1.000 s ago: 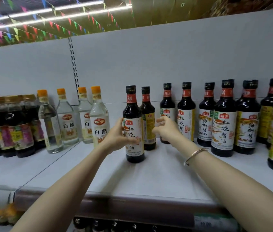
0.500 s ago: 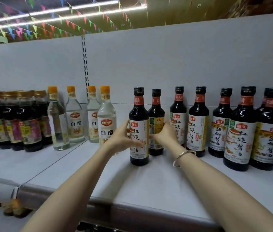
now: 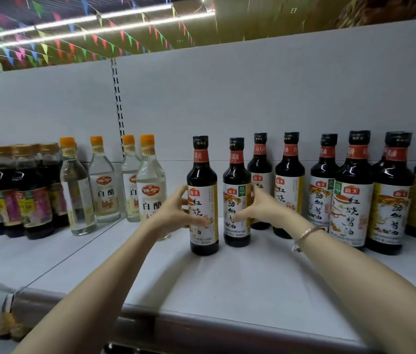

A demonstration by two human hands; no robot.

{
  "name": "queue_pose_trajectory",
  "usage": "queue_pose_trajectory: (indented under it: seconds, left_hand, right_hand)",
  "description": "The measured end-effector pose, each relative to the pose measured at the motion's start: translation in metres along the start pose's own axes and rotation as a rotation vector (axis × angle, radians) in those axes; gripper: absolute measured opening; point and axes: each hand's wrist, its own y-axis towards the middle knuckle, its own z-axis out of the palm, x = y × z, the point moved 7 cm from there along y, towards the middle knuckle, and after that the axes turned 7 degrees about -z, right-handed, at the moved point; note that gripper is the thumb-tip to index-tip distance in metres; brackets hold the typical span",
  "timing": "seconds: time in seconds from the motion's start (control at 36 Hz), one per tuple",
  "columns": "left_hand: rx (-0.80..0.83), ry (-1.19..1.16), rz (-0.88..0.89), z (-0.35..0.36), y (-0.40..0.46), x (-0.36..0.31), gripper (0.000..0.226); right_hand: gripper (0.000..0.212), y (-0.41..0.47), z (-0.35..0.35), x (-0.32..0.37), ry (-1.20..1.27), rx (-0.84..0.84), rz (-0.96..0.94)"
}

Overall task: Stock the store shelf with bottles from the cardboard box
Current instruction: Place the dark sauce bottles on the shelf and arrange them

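Observation:
Two dark soy sauce bottles stand upright side by side on the white shelf [image 3: 227,290]. My left hand [image 3: 176,213] grips the left bottle [image 3: 203,175] round its label, thumb up and fingers across the front. My right hand [image 3: 260,208] grips the right bottle [image 3: 236,172] from its right side, fingers on its label. A row of similar soy sauce bottles [image 3: 352,200] runs to the right along the back panel. No cardboard box is in view.
Clear white vinegar bottles [image 3: 102,185] with orange caps stand left of my left hand. Further left is a group of dark bottles [image 3: 23,195] with purple labels. The shelf front edge [image 3: 202,328] lies below my forearms. A bracelet [image 3: 306,233] circles my right wrist.
My right hand reached the second bottle and drew it forward beside the left bottle. The left hand stayed on its bottle. The camera moved closer and to the left.

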Motion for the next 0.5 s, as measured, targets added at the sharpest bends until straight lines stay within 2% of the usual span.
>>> queue_pose_trajectory:
  seconds: [0.39, 0.5]
  left_hand:
    - [-0.029, 0.006, -0.017, 0.018, 0.006, -0.008, 0.083]
    - [-0.052, 0.025, -0.018, 0.021, 0.008, -0.008, 0.089]
  right_hand:
    - [0.068, -0.010, -0.013, -0.014, 0.017, 0.033, 0.088]
    - [0.088, -0.014, -0.013, -0.018, -0.028, -0.038, 0.113]
